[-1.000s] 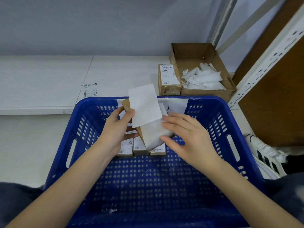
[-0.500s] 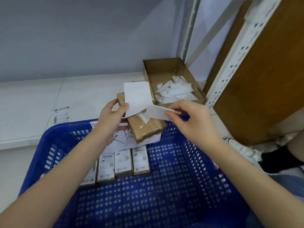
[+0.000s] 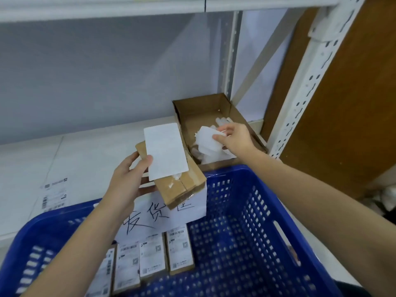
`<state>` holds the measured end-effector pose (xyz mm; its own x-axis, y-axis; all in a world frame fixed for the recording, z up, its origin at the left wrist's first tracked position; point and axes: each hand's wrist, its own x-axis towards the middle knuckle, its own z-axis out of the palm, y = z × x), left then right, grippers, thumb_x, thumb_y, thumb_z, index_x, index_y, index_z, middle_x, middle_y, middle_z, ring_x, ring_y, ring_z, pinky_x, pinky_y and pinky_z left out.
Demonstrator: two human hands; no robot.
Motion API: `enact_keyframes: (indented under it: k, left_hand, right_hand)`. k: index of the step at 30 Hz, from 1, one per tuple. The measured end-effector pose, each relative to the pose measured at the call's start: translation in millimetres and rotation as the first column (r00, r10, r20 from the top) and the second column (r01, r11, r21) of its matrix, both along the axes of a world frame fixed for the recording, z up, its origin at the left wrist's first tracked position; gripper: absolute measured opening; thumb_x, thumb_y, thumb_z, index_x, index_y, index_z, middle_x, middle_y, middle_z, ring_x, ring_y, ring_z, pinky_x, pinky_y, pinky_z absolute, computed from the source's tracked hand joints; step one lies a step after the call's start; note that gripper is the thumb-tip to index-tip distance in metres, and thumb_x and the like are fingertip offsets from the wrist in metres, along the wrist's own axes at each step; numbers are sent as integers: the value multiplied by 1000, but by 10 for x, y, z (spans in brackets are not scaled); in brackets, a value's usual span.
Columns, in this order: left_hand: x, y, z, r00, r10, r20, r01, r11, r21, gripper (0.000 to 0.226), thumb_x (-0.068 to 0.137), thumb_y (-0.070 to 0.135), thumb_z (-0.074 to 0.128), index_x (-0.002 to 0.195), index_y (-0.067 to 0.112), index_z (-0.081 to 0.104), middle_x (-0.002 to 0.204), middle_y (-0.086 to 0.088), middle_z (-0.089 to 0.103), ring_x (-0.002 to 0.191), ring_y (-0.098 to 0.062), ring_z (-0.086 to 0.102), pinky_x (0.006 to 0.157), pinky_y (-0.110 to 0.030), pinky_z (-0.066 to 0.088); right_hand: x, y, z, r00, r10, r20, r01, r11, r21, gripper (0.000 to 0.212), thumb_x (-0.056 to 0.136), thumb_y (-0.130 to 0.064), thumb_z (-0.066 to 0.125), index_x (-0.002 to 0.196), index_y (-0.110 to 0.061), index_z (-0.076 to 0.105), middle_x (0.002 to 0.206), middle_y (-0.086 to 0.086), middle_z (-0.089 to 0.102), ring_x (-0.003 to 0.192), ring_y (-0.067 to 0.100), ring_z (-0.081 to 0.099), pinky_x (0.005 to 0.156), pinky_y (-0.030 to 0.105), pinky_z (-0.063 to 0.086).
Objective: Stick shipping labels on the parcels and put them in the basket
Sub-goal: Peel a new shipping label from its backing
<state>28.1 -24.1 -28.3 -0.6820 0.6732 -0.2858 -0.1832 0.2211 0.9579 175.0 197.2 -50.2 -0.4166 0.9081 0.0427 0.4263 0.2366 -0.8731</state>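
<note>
White shelf, blue basket [image 3: 246, 211] below. Left hand [image 3: 126, 181] clasps the parcel [image 3: 182, 185], thumb pinning the label [image 3: 165, 153] (light, floppy; hold by its edges); right hand [image 3: 233, 138] pinches backing paper [image 3: 209, 139] over the scrap box [image 3: 216, 108].

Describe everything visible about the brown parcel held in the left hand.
The brown parcel is a small oblong cardboard box, its top seam taped with clear tape and scuffed with white paper scraps. It is held tilted above the far rim of the blue basket, in front of a handwritten paper sign. The left hand grips its left side, thumb pinning a white label against its top. The label covers the far half and looks not yet pressed flat. Its underside is hidden.
</note>
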Motion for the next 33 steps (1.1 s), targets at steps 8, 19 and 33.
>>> enact_keyframes:
  k: [8,19,33]
  left_hand:
    - [-196,116,-63,999,9,-42,-9,1000,-5,44,96,28,57,139,27,47,109,-1,69,91,-23,68,69,-37,55]
    - [-187,12,-237,1000,-1,22,1,1000,3,46,94,24,58,139,25,48,111,-3,69,95,-24,68,74,-41,57]
    - [-94,-100,-202,999,-39,10,39,999,-29,45,93,24,59,137,28,49,101,-2,71,83,-20,70,56,-27,56]
  right_hand:
    - [-291,349,-408,956,36,293,-74,990,123,34,80,-30,75,109,-19,62,105,2,65,94,15,61,84,36,53]
    - [-106,330,-560,790,62,610,-561,474,679,30,58,-7,87,85,-13,76,96,8,70,91,32,65,75,39,51]
    - [-173,120,-485,419,311,853,-793,583,177,61,101,-50,12,153,-20,7,161,-3,-1,146,8,-6,119,32,-7]
